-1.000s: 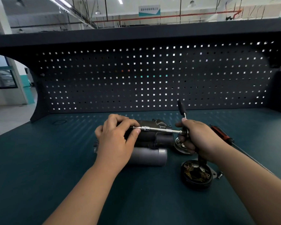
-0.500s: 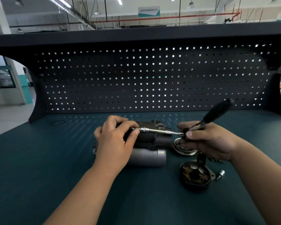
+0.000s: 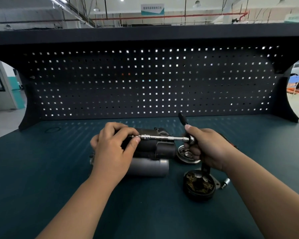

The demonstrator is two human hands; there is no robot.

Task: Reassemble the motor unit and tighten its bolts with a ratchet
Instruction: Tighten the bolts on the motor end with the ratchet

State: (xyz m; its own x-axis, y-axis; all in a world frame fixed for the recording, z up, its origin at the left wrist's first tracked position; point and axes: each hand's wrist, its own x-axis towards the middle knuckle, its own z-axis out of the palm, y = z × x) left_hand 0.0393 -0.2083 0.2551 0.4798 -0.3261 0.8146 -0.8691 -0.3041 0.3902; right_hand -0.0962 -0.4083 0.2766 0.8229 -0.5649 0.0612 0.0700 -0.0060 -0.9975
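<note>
The dark motor unit lies on its side on the teal bench, with a grey cylinder along its near side. My left hand grips the motor's left end, thumb and forefinger pinching the tip of the ratchet's silver extension bar. My right hand grips the ratchet head, and the black ratchet handle points up and away. The bar runs level across the top of the motor.
A round metal end cap lies right of the motor. A black brush-holder disc sits nearer me, with a small silver socket beside it. A dark pegboard walls off the back of the bench.
The ratchet handle swung from upright to tilted right, then back to near upright. My left hand kept its grip on the motor and the bar tip.
</note>
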